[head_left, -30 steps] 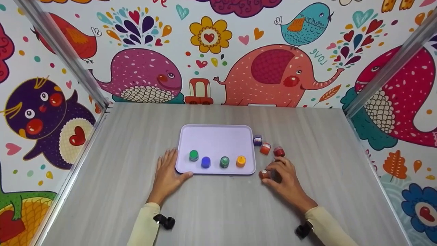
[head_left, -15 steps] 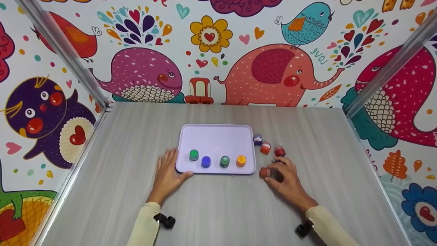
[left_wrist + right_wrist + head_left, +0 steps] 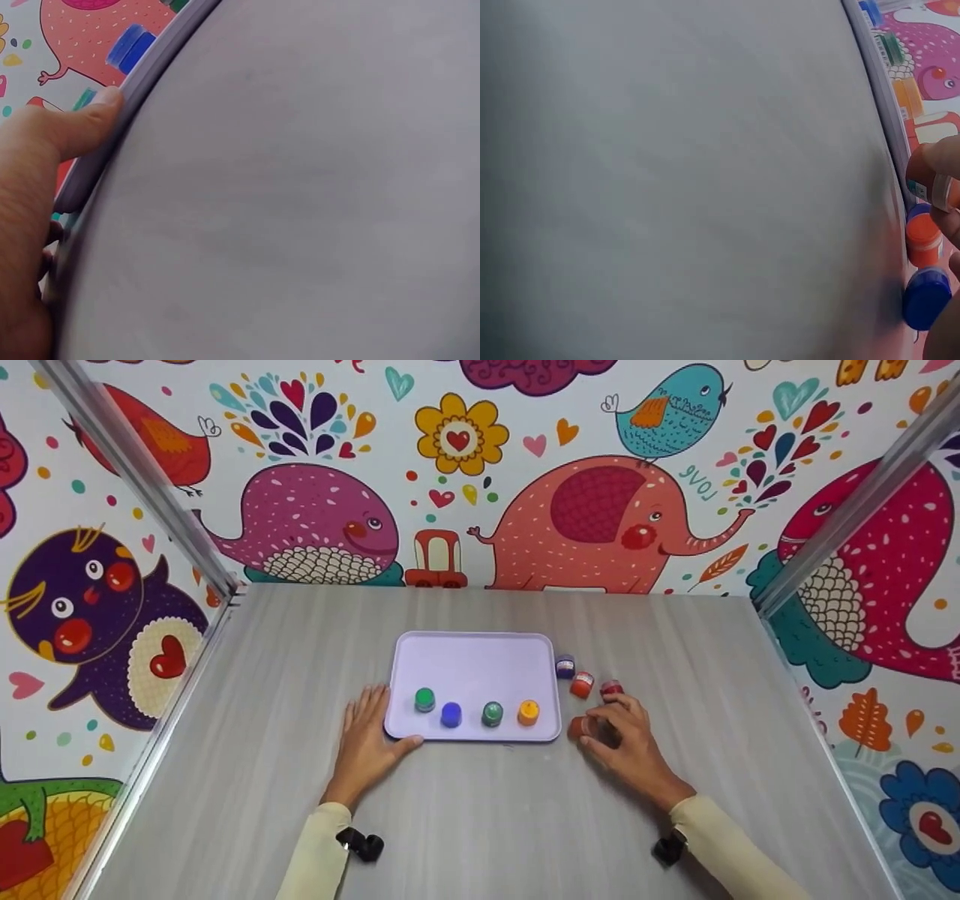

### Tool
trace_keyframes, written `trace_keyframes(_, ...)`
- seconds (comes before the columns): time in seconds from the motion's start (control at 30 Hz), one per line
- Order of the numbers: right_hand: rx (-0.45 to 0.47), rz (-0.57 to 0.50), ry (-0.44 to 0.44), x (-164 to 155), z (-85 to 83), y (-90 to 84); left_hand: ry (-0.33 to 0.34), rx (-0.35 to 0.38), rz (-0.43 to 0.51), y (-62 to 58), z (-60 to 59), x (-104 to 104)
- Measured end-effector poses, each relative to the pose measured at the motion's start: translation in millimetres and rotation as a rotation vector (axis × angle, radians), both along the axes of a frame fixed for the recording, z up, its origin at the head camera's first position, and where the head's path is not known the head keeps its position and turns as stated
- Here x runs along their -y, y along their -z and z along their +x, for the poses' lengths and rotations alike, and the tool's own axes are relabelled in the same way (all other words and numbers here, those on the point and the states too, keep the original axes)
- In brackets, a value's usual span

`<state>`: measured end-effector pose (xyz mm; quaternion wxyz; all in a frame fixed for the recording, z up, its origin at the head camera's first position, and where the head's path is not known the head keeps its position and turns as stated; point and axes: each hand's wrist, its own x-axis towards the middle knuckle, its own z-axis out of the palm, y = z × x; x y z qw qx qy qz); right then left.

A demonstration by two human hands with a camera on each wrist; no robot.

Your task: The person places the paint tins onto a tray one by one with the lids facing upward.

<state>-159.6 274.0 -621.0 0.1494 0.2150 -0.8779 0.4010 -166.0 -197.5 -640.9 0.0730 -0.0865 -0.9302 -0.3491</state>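
Observation:
My right hand (image 3: 634,746) pinches a small brown paint jar (image 3: 580,727) between thumb and fingers, just off the tray's front right corner. In the right wrist view this jar (image 3: 921,176) is tilted on its side in the grip. My left hand (image 3: 367,742) rests at the front left corner of the lilac tray (image 3: 472,652), fingers extended along its side and thumb (image 3: 97,120) on the front rim. On the tray stand a green jar (image 3: 424,699), a blue jar (image 3: 451,715), a dark green jar (image 3: 492,714) and a yellow-orange jar (image 3: 528,712).
Right of the tray stand a purple jar (image 3: 565,667), an orange-red jar (image 3: 582,685) and a red jar (image 3: 612,688) partly behind my right fingers. A dark blue jar (image 3: 926,298) shows near the palm in the right wrist view. Patterned walls (image 3: 450,525) enclose the grey table (image 3: 480,825).
My right hand has shifted slightly away from me with the brown jar, its fingers now overlapping the red jar. The left hand and the tray have stayed put.

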Motion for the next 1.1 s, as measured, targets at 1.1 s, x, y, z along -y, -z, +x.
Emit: trace_keyframes(1.1,0.192,0.131,-0.053,52.0,-61.3,-36.6,-0.005,0.023,0.014,-2.3,2.4,0.5)
